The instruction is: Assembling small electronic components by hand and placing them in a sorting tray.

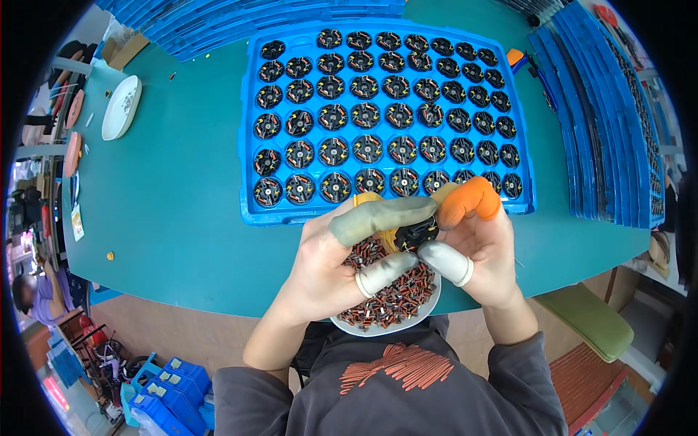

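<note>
Between both hands I hold a round black part [416, 234], like those in the tray, above a white bowl [429, 309]. My left hand [327, 254], with grey-green, yellow and white finger cots, grips its left side. On its right side, my right hand [480, 240] pinches it with fingers in orange and white cots. Small dark and copper-red cylindrical pieces [389, 301] fill the bowl below. Just beyond my hands lies a blue tray [247, 145] with rows of round black parts [366, 115] carrying red and yellow bits. My fingers partly hide the held part.
Stacked blue trays [596, 123] stand at the right, more trays [254, 22] at the back. A white oval dish [122, 107] lies on the green table [167, 218] at left. An orange-handled tool [515, 58] rests by the tray's right corner. A green chair cushion [589, 320] is at lower right.
</note>
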The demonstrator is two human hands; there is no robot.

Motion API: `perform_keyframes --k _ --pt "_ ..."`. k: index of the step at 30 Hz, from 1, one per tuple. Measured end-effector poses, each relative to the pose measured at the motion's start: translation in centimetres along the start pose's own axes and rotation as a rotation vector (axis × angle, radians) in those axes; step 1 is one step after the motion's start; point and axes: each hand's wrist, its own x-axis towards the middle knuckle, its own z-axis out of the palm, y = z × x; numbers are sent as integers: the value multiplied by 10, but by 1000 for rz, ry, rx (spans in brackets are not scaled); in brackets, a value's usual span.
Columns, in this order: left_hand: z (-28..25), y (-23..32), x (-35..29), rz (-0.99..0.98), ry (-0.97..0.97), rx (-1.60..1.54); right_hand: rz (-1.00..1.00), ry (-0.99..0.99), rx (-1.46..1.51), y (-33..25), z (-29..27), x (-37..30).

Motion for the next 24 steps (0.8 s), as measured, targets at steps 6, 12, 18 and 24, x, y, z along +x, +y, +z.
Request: perform_keyframes --k 6,12,18,24 --pt "-1 -3 -3 -13 -22 50 15 -1 75 4 3 2" --pt "6 -8 1 -3 121 -446 -87 -91 -53 -2 4 3" --pt "6 -12 0 -18 159 -542 -314 -141 -505 -1 8 5" --pt "9 -15 -3 -61 214 -530 -623 -27 -899 4 8 9"
